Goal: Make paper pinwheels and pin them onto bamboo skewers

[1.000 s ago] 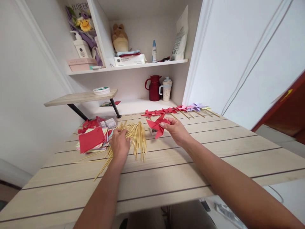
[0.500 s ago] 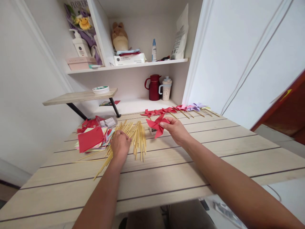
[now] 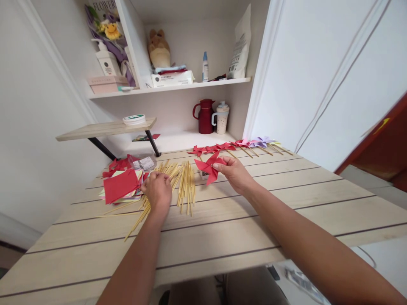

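While the head view takes in the broad wooden table (image 3: 222, 237), the work sits near the centre of the frame, where the person's right grip (image 3: 235, 173) is closed on a red paper pinwheel (image 3: 206, 166), pinched between thumb and fingers in front of a small clear box (image 3: 204, 174). The left grip (image 3: 158, 191) lies with curled fingers over a heap of yellow sticks (image 3: 186, 186), left of centre; whether it has closed on any of them I cannot tell, as the fingertips are partly hidden.

To take a stick well, it would be best to part one from the crossed heap by a free end and draw it out lengthwise, so that its neighbours do not roll. A light pinch near the hub should suit the pinwheel better than a hard squeeze, since the folded blades would probably crease.

At the upper left of the frame, "FLOWER" can be read above a bouquet (image 3: 112, 31), perhaps with a cut-off S. The pump bottle (image 3: 108, 63) below and the white packet (image 3: 173, 79) each bear a dark round emblem; their text is too small to read, as is that on the blue-capped bottle (image 3: 205, 70) and the white bag (image 3: 240, 46).
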Motion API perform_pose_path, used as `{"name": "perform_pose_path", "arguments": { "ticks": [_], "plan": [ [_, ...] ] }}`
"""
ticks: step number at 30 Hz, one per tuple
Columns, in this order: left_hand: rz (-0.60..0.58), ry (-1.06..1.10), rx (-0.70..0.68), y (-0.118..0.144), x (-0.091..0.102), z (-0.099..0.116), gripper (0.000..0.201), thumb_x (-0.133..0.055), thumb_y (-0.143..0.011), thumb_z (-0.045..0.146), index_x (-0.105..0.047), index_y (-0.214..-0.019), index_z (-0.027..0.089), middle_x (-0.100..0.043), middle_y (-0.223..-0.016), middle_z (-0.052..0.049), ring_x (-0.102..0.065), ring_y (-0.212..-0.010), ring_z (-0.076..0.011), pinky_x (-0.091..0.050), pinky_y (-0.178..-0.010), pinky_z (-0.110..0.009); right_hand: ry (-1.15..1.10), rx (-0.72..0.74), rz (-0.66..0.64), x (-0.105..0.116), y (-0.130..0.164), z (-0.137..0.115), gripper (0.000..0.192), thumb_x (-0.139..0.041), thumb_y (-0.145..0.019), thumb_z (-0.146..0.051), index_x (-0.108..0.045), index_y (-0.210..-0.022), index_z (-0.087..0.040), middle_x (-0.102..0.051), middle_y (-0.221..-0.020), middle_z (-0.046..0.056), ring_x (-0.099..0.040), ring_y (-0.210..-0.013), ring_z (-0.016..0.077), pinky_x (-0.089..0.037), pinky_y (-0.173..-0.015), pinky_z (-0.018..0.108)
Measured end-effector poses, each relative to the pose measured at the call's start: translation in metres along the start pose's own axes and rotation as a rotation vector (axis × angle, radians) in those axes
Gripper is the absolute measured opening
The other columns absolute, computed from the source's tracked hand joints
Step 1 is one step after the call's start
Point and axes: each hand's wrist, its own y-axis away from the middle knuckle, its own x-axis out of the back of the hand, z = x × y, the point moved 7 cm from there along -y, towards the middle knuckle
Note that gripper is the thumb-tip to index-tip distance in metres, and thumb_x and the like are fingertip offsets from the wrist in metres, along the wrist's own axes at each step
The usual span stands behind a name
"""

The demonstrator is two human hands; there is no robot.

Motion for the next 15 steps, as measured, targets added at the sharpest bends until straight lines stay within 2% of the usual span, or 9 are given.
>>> {"name": "perform_pose_path", "arguments": {
  "ticks": [5, 9, 12, 15],
  "plan": [
    [0.025, 0.07, 0.029, 0.001, 0.002, 0.0, 0.02, -0.058, -0.092, 0.027, -0.076, -0.084, 0.026, -0.068, -0.117, -0.007, -0.057, -0.119, -0.029, -0.032, -0.107, -0.05, 0.01, -0.011, -0.015, 0.0, -0.001, 0.002, 0.033, -0.091, -0.063, -0.044, -0.068, -0.069, -0.022, -0.071, -0.075, 0.001, -0.063, -0.076, 0.0198, -0.048, -0.081, 0.037],
    [0.051, 0.201, 0.077, -0.002, 0.002, -0.007, 0.018, -0.057, -0.089, 0.023, -0.073, -0.082, 0.022, -0.071, -0.112, -0.009, -0.061, -0.116, -0.0314, -0.033, -0.107, -0.053, 0.01, -0.012, -0.033, -0.001, 0.0, 0.002, 0.033, -0.091, -0.064, -0.043, -0.067, -0.067, -0.021, -0.071, -0.075, 0.001, -0.062, -0.076, 0.0193, -0.047, -0.081, 0.036],
    [0.078, 0.305, 0.09, -0.004, 0.004, -0.011, 0.02, -0.05, -0.092, 0.021, -0.07, -0.09, 0.021, -0.073, -0.104, -0.011, -0.066, -0.107, -0.0299, -0.042, -0.101, -0.047, 0.014, -0.036, -0.018, -0.002, 0.001, 0.003, 0.032, -0.091, -0.063, -0.043, -0.069, -0.07, -0.021, -0.07, -0.075, 0.0, -0.06, -0.074, 0.0179, -0.045, -0.08, 0.034],
    [0.083, 0.379, 0.068, -0.003, 0.007, -0.005, 0.02, -0.046, -0.095, 0.026, -0.065, -0.095, 0.022, -0.075, -0.095, -0.007, -0.07, -0.095, -0.0248, -0.049, -0.087, -0.037, 0.006, -0.04, -0.033, -0.006, 0.002, 0.002, 0.031, -0.091, -0.064, -0.042, -0.07, -0.071, -0.021, -0.068, -0.071, -0.001, -0.057, -0.069, 0.016, -0.045, -0.075, 0.032]
  ]
}}
